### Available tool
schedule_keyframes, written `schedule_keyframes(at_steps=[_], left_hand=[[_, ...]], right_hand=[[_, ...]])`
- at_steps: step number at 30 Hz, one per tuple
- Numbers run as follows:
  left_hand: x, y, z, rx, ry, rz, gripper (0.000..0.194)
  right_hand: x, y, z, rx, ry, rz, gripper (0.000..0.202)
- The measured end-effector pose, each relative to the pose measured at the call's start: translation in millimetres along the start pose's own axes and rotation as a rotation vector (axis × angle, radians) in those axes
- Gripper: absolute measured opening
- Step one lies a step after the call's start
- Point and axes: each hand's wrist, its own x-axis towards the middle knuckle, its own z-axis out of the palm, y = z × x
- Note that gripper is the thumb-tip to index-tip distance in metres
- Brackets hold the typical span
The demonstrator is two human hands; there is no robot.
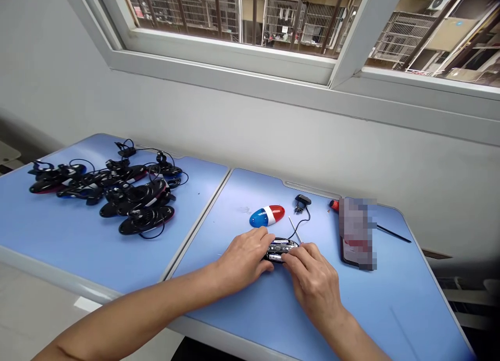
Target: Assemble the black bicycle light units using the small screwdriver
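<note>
A black bike light housing (279, 250) lies on the blue table, its inside facing up, with batteries and a circuit board showing. My left hand (247, 252) grips its left end, fingers on the far side and thumb on the near side. At the right end, my right hand (314, 272) has its fingertips closed on the housing near a battery; exactly what they press is partly hidden. A black cable runs from the housing to a small black clamp switch (302, 202). Just beyond my left hand rests the blue, white and red light cover (267, 215).
Several assembled bike lights with cables (133, 194) are heaped on the left table (78, 236). Right of my hands lie a partly blurred phone (356, 241), a red-handled tool (334, 205) and a black strip (394, 233). A thin metal rod (294, 226) lies behind the housing.
</note>
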Motion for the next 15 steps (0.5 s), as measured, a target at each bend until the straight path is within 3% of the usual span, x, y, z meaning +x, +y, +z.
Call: schedule_keyframes(at_steps=[6, 11, 15], left_hand=[[0.8, -3.3, 2.7, -0.056, 0.020, 0.016, 0.035], [0.8, -1.1, 2.2, -0.110, 0.015, 0.035, 0.035], [-0.9, -0.8, 1.7, -0.189, -0.012, 0.019, 0.038]], right_hand=[[1.2, 11.8, 4.7, 0.148, -0.004, 0.054, 0.024], [4.7, 21.7, 4.9, 0.496, -0.203, 0.352, 0.018], [8.2, 18.7, 4.0, 0.515, -0.270, 0.484, 0.022]])
